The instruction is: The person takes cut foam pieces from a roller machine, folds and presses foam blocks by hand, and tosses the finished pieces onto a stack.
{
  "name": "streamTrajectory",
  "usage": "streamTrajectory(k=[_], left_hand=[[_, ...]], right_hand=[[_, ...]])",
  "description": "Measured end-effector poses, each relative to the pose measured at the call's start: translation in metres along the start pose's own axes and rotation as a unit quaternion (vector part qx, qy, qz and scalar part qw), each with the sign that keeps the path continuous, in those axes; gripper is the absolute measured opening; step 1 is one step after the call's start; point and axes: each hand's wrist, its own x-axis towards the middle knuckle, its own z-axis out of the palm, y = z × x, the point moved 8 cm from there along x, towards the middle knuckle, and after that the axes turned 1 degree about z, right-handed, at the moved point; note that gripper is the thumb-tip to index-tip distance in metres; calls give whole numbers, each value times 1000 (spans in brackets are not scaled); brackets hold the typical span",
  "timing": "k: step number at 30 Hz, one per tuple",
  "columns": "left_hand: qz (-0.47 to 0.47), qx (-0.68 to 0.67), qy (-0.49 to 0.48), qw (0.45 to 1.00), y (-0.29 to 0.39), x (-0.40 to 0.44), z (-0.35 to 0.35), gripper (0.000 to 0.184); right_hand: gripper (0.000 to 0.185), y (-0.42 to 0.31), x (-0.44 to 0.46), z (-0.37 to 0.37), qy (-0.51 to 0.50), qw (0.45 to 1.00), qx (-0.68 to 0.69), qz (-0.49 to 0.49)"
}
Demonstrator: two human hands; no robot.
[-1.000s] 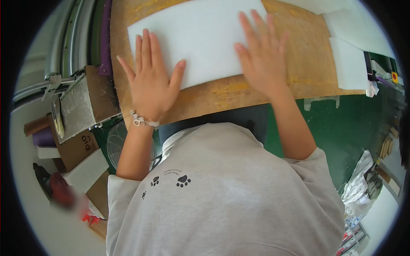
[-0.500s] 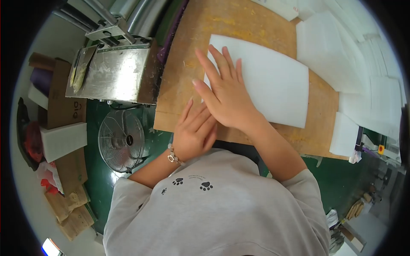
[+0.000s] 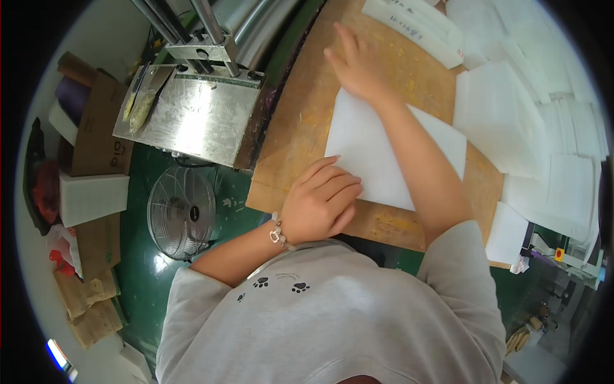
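A white sheet (image 3: 358,137), foam-like in look, lies flat on a wooden tabletop (image 3: 294,144). My right hand (image 3: 363,67) is over the board just past the sheet's far edge, its fingers apart and somewhat blurred; I see nothing in it. The right forearm crosses above the sheet and hides part of it. At the sheet's near left corner is my left hand (image 3: 323,200), with a beaded bracelet (image 3: 276,232) at the wrist. Its fingers are loosely bent, with the tips at the sheet's edge, and no held object shows.
White foam blocks (image 3: 492,112) and stacked sheets line the right side. A long white piece with handwriting (image 3: 412,29) lies at the far edge. On the left stand a metal machine (image 3: 192,118) with blades on top, a floor fan (image 3: 182,211) and cardboard boxes (image 3: 99,128).
My right hand has moved away from me, from the sheet's left edge to beyond its far edge. My left hand has shifted right, onto the near corner. The view has turned slightly.
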Motion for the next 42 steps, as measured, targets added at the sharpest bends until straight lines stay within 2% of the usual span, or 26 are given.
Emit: streamTrajectory(k=[2,3,7,10,12,13,14,16,17,18,20,22,24,25,27,28,30,32,33,35,37,39,40,42], left_hand=[[21,-53,-5,998,6,24,6,26],[35,-46,5,998,8,33,8,26],[40,-312,-59,947,-4,65,34,14],[61,-261,-84,960,13,61,22,19],[14,-323,-80,943,12,57,24,26],[24,-319,-95,943,11,60,25,26],[-7,-281,-110,953,1,63,26,31],[-65,-202,-132,968,-25,71,25,40],[-96,-163,-137,972,-36,74,27,44],[-88,-163,-145,972,-38,73,32,44],[-70,25,-142,987,-42,57,36,51],[-43,212,-109,970,-43,56,36,59],[-63,195,-125,971,-45,48,32,61],[-90,179,-141,970,-48,43,28,64],[-143,149,-167,964,-57,36,24,70],[-141,148,-164,965,-55,35,26,70],[-123,264,-141,946,-49,35,32,70],[-108,373,-119,914,-38,36,43,69],[-112,369,-119,915,-31,34,50,69],[-58,268,-139,952,-3,39,72,70],[5,168,-151,974,23,48,80,71],[-11,232,-204,951,14,46,56,74],[-8,232,-198,952,3,37,48,74],[-166,196,-54,965,-43,8,16,80]], right_hand=[[61,-10,-21,8,-102,994,16,-32],[60,-11,-30,8,-127,991,-18,-35],[62,-11,-34,13,-147,987,-50,-49],[61,-11,-27,15,-144,989,-28,-8],[59,-9,-27,14,-175,984,-24,23],[58,-7,-29,10,-181,983,-21,36],[57,-5,-28,-2,-153,983,85,50],[55,6,-27,-30,-90,951,290,65],[54,20,-35,-39,-76,953,286,57],[53,35,-43,-47,-63,956,283,49],[51,73,-78,-66,-34,994,100,13],[51,100,-110,-102,-3,1000,-20,-14],[53,127,-139,-131,-105,980,42,161],[53,134,-153,-137,-102,980,43,164],[57,125,-177,-153,-56,995,-54,60],[58,124,-193,-156,-31,993,-78,83],[59,106,-223,-151,-6,989,-105,101],[61,83,-245,-145,37,964,-196,173],[62,57,-244,-137,32,968,-181,169],[64,31,-250,-135,23,972,-169,165],[65,16,-254,-137,24,982,-148,112],[67,58,-278,-157,57,962,-161,214],[67,74,-291,-160,61,962,-165,211],[65,125,-331,-170,89,915,-130,372]])
